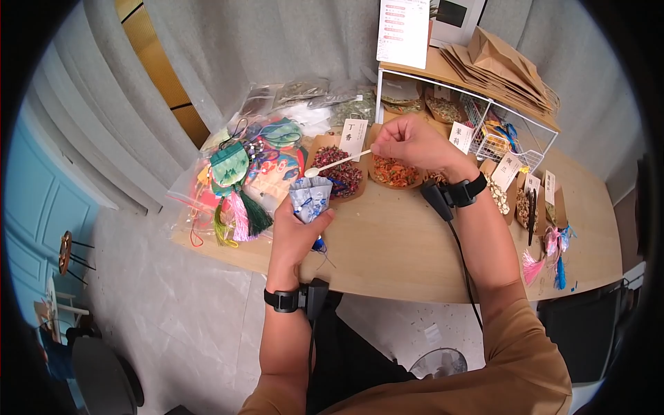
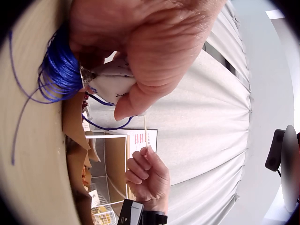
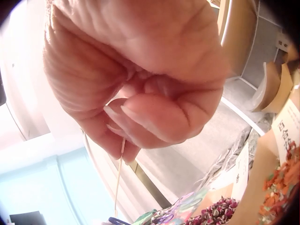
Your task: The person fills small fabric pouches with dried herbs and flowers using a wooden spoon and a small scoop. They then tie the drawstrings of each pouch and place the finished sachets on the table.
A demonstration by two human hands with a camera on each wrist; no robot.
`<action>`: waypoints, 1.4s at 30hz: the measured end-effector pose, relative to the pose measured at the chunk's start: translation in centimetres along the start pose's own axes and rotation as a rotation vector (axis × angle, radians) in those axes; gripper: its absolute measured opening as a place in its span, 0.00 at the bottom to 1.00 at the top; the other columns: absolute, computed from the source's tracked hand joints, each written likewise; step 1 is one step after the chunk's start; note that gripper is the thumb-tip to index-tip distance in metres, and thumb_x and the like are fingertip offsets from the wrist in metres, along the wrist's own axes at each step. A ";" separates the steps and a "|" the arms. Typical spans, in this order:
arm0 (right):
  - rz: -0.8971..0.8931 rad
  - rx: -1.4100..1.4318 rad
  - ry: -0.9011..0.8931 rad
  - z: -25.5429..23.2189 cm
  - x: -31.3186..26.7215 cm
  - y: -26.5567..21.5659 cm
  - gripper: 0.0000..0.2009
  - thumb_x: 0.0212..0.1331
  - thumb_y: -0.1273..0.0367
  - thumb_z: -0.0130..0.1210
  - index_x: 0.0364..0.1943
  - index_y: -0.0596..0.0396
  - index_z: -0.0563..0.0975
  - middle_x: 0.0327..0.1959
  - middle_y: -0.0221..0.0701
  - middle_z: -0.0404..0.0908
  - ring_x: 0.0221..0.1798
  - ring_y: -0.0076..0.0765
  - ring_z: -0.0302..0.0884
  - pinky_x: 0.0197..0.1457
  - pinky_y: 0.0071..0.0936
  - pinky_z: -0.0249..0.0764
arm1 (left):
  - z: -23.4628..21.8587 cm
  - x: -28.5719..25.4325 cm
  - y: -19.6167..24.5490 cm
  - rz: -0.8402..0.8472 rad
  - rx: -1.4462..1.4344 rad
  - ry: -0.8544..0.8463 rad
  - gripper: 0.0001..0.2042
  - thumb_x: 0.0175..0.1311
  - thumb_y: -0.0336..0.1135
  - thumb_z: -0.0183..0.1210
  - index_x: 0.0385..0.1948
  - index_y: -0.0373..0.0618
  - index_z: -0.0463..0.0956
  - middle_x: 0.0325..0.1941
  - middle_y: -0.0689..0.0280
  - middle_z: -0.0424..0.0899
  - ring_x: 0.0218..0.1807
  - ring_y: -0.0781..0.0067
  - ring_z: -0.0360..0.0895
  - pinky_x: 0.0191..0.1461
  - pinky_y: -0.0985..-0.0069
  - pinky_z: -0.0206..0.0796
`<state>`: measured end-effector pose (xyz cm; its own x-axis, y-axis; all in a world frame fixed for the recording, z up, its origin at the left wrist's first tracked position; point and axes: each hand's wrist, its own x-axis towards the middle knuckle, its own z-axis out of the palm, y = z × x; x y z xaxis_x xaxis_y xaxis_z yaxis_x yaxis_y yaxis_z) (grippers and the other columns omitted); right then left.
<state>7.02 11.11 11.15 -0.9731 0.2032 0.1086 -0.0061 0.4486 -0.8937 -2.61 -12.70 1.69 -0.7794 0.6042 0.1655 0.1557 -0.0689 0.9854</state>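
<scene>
A small white-and-blue pouch (image 1: 310, 198) is gripped upright in my left hand (image 1: 294, 235), with its top toward the spoon. From its lower end a blue tassel (image 2: 61, 65) hangs, seen in the left wrist view beside the left hand (image 2: 150, 47). My right hand (image 1: 415, 145) pinches the thin handle of a pale spoon (image 1: 339, 163), whose bowl is just above the pouch's top. In the right wrist view the right hand (image 3: 140, 79) has curled fingers around the handle end (image 3: 119, 183). What the bowl holds cannot be made out.
Paper trays of dried rosebuds (image 1: 335, 162) and orange petals (image 1: 394, 173) stand behind the hands. More labelled trays, black tongs (image 1: 532, 216) and tassels (image 1: 553, 252) lie right. Bagged pouches with tassels (image 1: 242, 173) lie left. A shelf (image 1: 443, 79) holds paper bags (image 1: 505, 66).
</scene>
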 end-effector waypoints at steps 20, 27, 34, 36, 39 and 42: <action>0.077 -0.396 0.288 -1.9 0.4 1.9 0.11 0.46 0.68 0.58 0.15 0.61 0.75 0.14 0.38 0.77 0.20 0.37 0.76 0.30 0.32 0.74 | 0.3 -1.2 -0.6 0.099 -0.060 0.039 0.19 0.48 0.21 0.68 0.45 0.37 0.76 0.40 0.68 0.81 0.40 0.81 0.76 0.46 0.79 0.69; 0.145 -0.453 0.191 -1.9 0.4 2.6 0.10 0.46 0.66 0.59 0.20 0.60 0.79 0.21 0.44 0.81 0.28 0.46 0.81 0.34 0.36 0.76 | 0.5 -1.4 -1.1 0.151 -0.071 -0.260 0.21 0.45 0.22 0.69 0.44 0.38 0.76 0.45 0.67 0.81 0.47 0.78 0.77 0.52 0.77 0.69; 0.246 -0.386 0.108 -2.5 0.8 4.1 0.12 0.47 0.65 0.59 0.17 0.61 0.76 0.18 0.43 0.78 0.24 0.46 0.78 0.32 0.36 0.74 | 2.8 2.7 4.5 0.006 -0.039 -0.972 0.22 0.42 0.25 0.73 0.43 0.40 0.77 0.47 0.64 0.81 0.52 0.71 0.77 0.58 0.74 0.67; 0.234 -0.397 0.093 -2.5 0.9 4.4 0.13 0.47 0.66 0.59 0.15 0.62 0.74 0.16 0.43 0.77 0.21 0.44 0.76 0.30 0.36 0.73 | 3.5 4.1 4.6 -0.100 -0.098 -1.067 0.24 0.43 0.24 0.72 0.46 0.39 0.75 0.46 0.64 0.82 0.51 0.72 0.78 0.58 0.74 0.67; 0.207 -0.451 0.079 -2.3 0.9 4.6 0.14 0.48 0.66 0.61 0.16 0.63 0.76 0.13 0.39 0.75 0.18 0.36 0.73 0.27 0.33 0.71 | 4.9 6.3 3.6 -0.051 -0.106 -1.235 0.21 0.46 0.22 0.68 0.46 0.38 0.74 0.45 0.64 0.83 0.50 0.73 0.79 0.60 0.73 0.67; 0.220 -0.438 0.049 -2.2 1.1 5.1 0.13 0.50 0.66 0.62 0.18 0.63 0.78 0.13 0.36 0.75 0.18 0.31 0.72 0.26 0.31 0.70 | 6.0 6.5 3.2 -0.093 -0.200 -1.313 0.19 0.48 0.22 0.66 0.45 0.38 0.74 0.44 0.63 0.83 0.49 0.72 0.79 0.61 0.72 0.67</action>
<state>6.42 15.51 7.69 -0.9284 0.3702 -0.0325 0.3061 0.7123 -0.6316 -3.54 -4.19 5.65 0.3949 0.9175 0.0477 -0.0451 -0.0324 0.9985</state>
